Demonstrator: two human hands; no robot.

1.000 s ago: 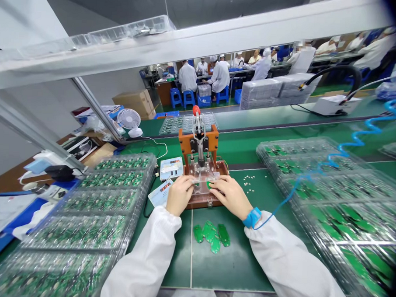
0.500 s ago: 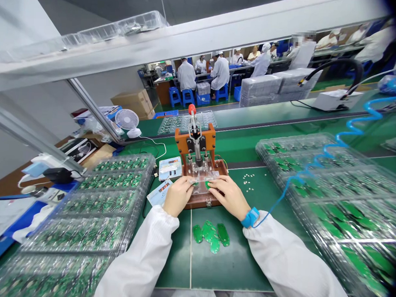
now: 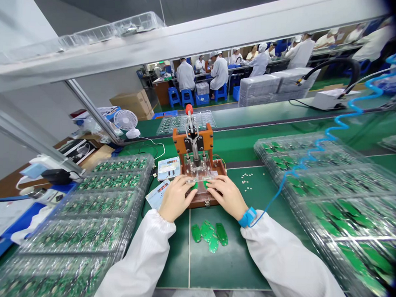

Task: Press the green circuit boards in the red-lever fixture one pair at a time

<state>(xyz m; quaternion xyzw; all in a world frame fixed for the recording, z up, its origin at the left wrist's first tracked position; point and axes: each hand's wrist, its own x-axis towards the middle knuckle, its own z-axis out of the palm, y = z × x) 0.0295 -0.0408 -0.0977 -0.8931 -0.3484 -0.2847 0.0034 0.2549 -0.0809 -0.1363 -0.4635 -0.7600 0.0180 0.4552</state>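
Observation:
A press fixture (image 3: 194, 144) with an orange frame and a red-knobbed lever stands upright in front of me, on a reddish-brown base (image 3: 200, 202). My left hand (image 3: 176, 196) is at the left of its clear plate, thumb and fingers around a small green circuit board (image 3: 195, 185). On the right, my right hand (image 3: 227, 194) has its fingertips on another green circuit board (image 3: 205, 184), partly covered by the fingers. A blue wrist strap (image 3: 248, 217) circles my right wrist. Several loose green boards (image 3: 208, 231) lie on the bench nearer to me.
Clear trays of green boards flank me, one stack left (image 3: 107, 201) and one right (image 3: 317, 193). Tiny white pieces (image 3: 247, 179) lie right of the fixture. Two display boxes (image 3: 169, 168) sit at its left. A coiled blue cord (image 3: 333, 128) hangs at right; a white fan (image 3: 126, 120) stands behind.
My left thumb has spread away from the fingers and the left hand lies flatter at the fixture. The right hand stays at its board. The whole view has shifted slightly.

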